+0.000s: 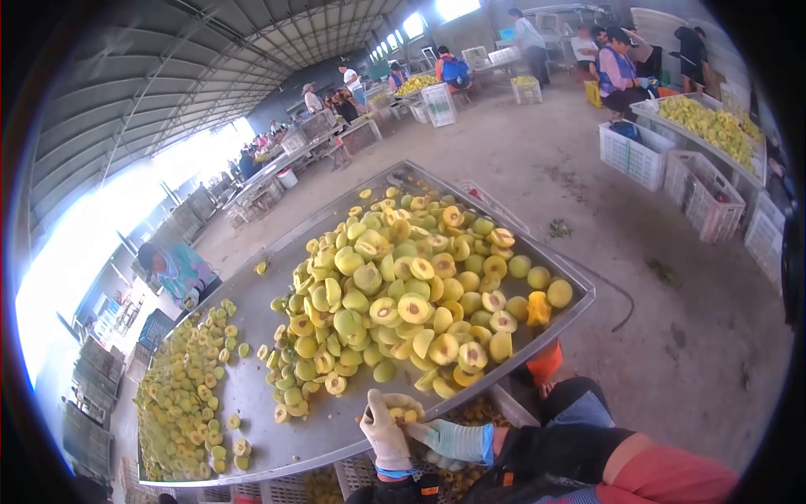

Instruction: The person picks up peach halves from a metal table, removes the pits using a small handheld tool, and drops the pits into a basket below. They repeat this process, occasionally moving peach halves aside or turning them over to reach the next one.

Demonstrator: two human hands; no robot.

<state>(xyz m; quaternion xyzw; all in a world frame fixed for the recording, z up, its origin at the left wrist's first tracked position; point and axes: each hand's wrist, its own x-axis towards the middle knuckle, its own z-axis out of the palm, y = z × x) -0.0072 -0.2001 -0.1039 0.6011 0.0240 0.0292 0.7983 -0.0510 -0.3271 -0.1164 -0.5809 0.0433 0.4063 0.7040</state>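
Note:
My left hand (386, 433), in a whitish work glove, is curled around a yellow peach half (405, 414) at the table's near edge. My right hand (449, 441), in a pale glove with a teal-striped cuff, is closed right beside it, fingertips at the fruit. Whatever my right fingers grip is too small or hidden to make out. Just beyond both hands rises a large heap of halved, green-yellow peaches (382, 315), some showing brown pits or hollows. They lie on a metal-topped table (327, 437) with a raised rim.
More small peach halves (180, 399) spread along the table's left side, near a person in a patterned top (180, 270). Crates (285, 491) stand below the near edge. To the right are white crates (634, 155) and another fruit-laden table (714, 130). Other people work farther back.

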